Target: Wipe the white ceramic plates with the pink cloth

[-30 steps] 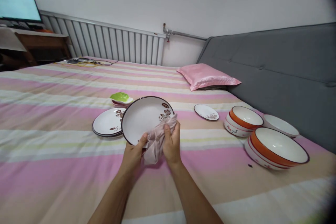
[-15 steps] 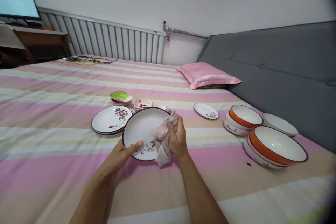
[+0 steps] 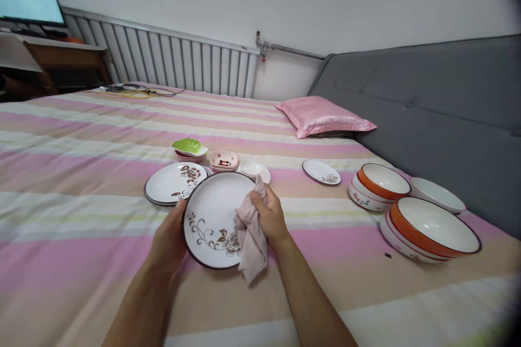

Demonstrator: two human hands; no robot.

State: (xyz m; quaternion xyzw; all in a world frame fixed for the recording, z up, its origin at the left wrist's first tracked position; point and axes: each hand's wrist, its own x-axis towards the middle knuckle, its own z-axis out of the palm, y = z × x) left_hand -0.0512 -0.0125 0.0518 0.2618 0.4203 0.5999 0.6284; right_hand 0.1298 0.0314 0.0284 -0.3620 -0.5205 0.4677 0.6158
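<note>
A white plate [image 3: 214, 206] with a dark rim and brown flowers is held tilted above the bed. My left hand [image 3: 169, 238] grips its left edge, most of the fingers hidden behind it. My right hand [image 3: 271, 214] is closed on a pale pink cloth [image 3: 250, 233] that lies over the plate's right edge. Just behind, a stack of similar plates [image 3: 171, 181] rests on the bed. Close by are a green leaf-shaped dish [image 3: 189, 146] on other dishes, a pink dish [image 3: 223, 160] and a small white bowl [image 3: 249, 167].
On the right stand orange-rimmed bowls, a smaller stack [image 3: 385, 180] and a larger one [image 3: 437, 225], with a white dish [image 3: 437, 195] behind. A small flowered plate [image 3: 321, 172] lies nearer the middle. Farther back are a pink pillow [image 3: 323, 115], cables [image 3: 136, 90] and a grey headboard [image 3: 439, 84].
The plate has turned so its flowers show more and has come slightly lower and left. My left thumb has moved from the plate's face to its edge. The small white bowl shows more now.
</note>
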